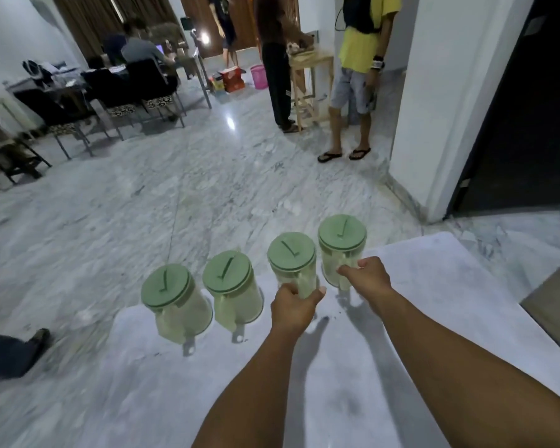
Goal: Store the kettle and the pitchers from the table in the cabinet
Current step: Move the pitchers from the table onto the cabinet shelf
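Several clear pitchers with green lids stand in a row along the far edge of a white table (417, 318). My left hand (293, 307) is wrapped around the handle of the third pitcher from the left (291, 257). My right hand (369, 278) is closed on the handle of the rightmost pitcher (341, 236). Two more pitchers stand untouched to the left, one at the row's left end (167, 286) and one beside it (228, 273). No kettle and no cabinet are in view.
Marble floor (175, 205) stretches beyond the table. A person in a yellow shirt (359, 76) and another in dark clothes (277, 66) stand ahead by a wooden stand (307, 85). Chairs and desks (110, 88) fill the left. A white pillar (434, 108) and a dark doorway stand right. A shoe (39, 337) shows at lower left.
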